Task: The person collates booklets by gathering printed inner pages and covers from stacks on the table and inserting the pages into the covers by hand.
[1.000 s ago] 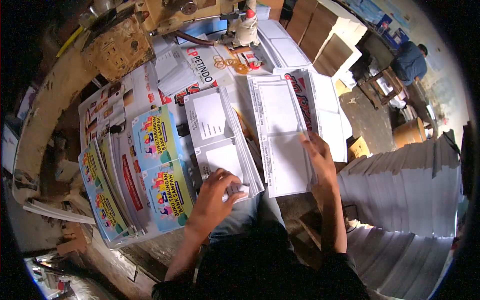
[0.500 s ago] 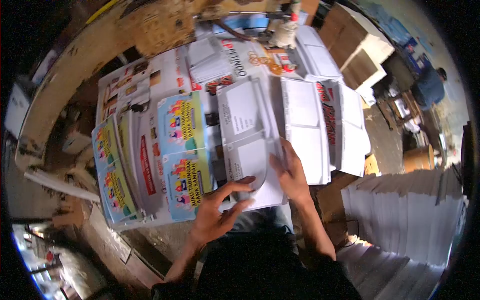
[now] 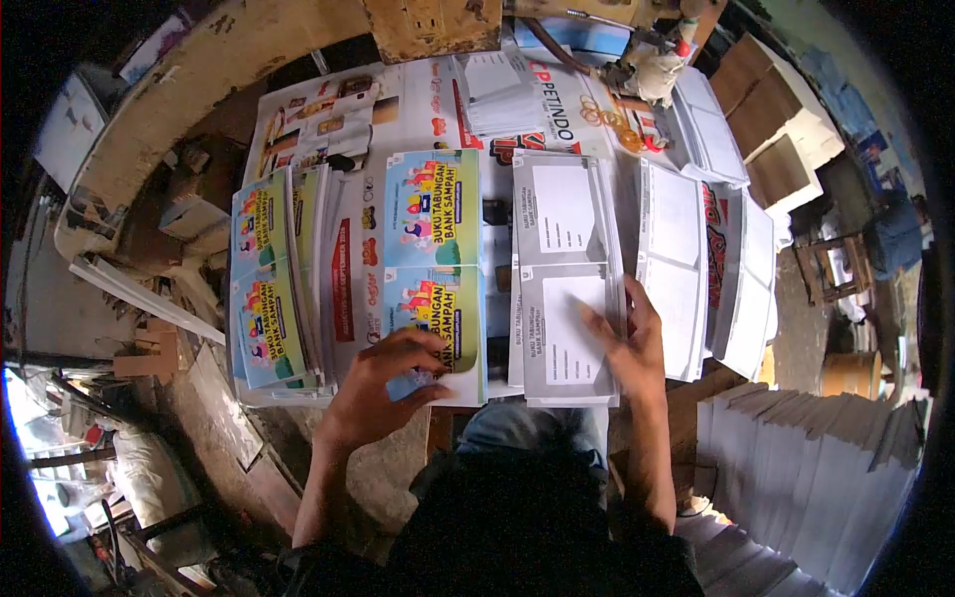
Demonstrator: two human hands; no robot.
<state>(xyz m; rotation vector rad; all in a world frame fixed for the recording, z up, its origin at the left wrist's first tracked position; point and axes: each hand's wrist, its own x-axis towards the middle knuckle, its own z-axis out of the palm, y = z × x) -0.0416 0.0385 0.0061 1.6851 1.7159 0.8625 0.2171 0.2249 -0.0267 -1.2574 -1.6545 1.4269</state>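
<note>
Fingers [image 3: 403, 344] of the left hand [image 3: 370, 386], loosely parted, have shifted onto the near end of the coloured covers [image 3: 433, 214], so handling seemingly now spans two piles; the right hand [image 3: 637, 353] lies over the grey forms [image 3: 557, 267], its grip unclear; white sheets [image 3: 671, 269] sit just right of it; the worktop [image 3: 406, 104] extends beyond both.

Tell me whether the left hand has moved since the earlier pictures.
Yes. Against the printed table covering, the left hand has moved left, from the grey-printed stack to the colourful stack.
</note>
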